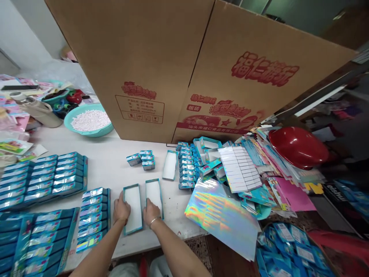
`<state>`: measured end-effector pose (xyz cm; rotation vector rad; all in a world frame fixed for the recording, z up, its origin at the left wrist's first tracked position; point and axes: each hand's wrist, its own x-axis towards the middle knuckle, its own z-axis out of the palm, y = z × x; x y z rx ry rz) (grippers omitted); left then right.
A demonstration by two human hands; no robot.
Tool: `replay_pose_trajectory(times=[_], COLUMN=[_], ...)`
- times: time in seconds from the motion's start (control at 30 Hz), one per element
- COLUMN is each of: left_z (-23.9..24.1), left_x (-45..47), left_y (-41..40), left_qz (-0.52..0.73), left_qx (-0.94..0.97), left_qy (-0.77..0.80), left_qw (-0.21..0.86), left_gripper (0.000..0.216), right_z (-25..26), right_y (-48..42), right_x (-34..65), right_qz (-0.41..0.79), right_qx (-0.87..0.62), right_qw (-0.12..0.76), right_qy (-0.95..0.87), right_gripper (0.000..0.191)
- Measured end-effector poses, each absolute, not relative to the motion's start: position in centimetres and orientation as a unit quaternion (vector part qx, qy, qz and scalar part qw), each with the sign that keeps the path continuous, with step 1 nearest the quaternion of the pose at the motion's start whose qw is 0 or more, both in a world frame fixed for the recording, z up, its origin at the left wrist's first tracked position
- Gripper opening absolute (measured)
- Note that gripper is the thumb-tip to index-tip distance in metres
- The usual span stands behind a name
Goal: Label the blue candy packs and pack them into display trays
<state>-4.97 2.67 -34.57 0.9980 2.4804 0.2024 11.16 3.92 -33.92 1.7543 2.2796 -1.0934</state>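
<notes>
Two shallow cardboard trays with blue rims and white insides lie side by side on the table before me. My left hand (121,209) grips the left wall of the nearer tray (133,207). At the other tray (153,192), my right hand (152,212), with a bracelet at the wrist, has its fingers closed over the near left wall; the fingertips are partly hidden. A third tray (170,164) lies just beyond. Several small blue boxes (148,165) stand behind the trays. Left of my left hand is a filled tray of blue boxes (93,215).
A large brown carton (144,46) walls off the back. More filled trays (43,177) cover the left, below a teal bowl of pale pellets (90,120). To the right are a row of boxes (186,165), shiny sheets (221,215), a red basin (298,146) and a container of blue packets (291,246).
</notes>
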Motion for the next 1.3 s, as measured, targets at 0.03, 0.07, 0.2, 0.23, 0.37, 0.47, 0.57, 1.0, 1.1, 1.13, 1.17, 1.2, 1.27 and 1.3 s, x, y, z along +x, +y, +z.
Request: replay_pose_trajectory(times=[0.03,0.07,0.2,0.23,0.37,0.47,0.57,1.0,1.1,1.13,1.17,1.2,1.27,1.3], left_z=[-34.5,-34.6,-34.6,-34.5,-33.5,-33.0,-33.4,-39.0,-39.7,-39.8,-39.9,-39.9,-40.1,-40.1], left_x=[-5.6,-6.3,-9.4,-10.0,-9.3,-4.7,2.6,19.4,20.1,20.2,20.3,20.4,20.5,20.6], left_y=[3.3,4.0,7.1,7.8,8.5,6.6,4.1,13.8,14.8,14.8,14.7,14.5,13.6,13.1], left_qz=[0.073,0.072,0.080,0.089,0.182,0.283,0.327,0.383,0.415,0.422,0.426,0.429,0.435,0.438], left_qx=[0.355,0.350,0.340,0.335,0.389,0.519,0.594,0.547,0.558,0.561,0.564,0.566,0.568,0.571], left_qy=[0.904,0.906,0.907,0.909,0.891,0.795,0.681,0.603,0.582,0.577,0.573,0.572,0.571,0.568], left_qw=[0.227,0.227,0.235,0.233,0.147,0.136,0.277,0.436,0.420,0.417,0.414,0.411,0.403,0.399], left_gripper=[0.059,0.059,0.057,0.056,0.069,0.075,0.070,0.102,0.100,0.099,0.098,0.096,0.094,0.094], right_z=[-34.0,-34.1,-34.9,-35.0,-33.4,-30.6,-28.2,-30.9,-30.6,-30.5,-30.4,-30.4,-30.4,-30.4], right_y=[3.9,3.7,1.1,0.4,-0.1,3.4,9.4,21.7,21.8,21.9,22.0,22.1,22.2,22.2], right_x=[10.8,10.6,11.1,11.5,15.9,21.5,26.7,30.2,30.7,30.8,30.9,30.9,30.8,30.7], right_qz=[-0.361,-0.366,-0.388,-0.400,-0.393,-0.252,-0.155,-0.081,-0.063,-0.059,-0.055,-0.050,-0.042,-0.040], right_qx=[0.580,0.590,0.597,0.594,0.614,0.641,0.614,0.584,0.558,0.555,0.555,0.557,0.566,0.570], right_qw=[0.034,0.033,0.003,-0.011,-0.145,-0.241,-0.172,-0.021,-0.029,-0.032,-0.035,-0.037,-0.032,-0.025], right_qy=[0.729,0.719,0.702,0.698,0.669,0.683,0.754,0.808,0.827,0.829,0.829,0.828,0.823,0.820], right_gripper=[0.044,0.045,0.051,0.051,0.045,0.047,0.077,0.051,0.049,0.049,0.049,0.050,0.051,0.049])
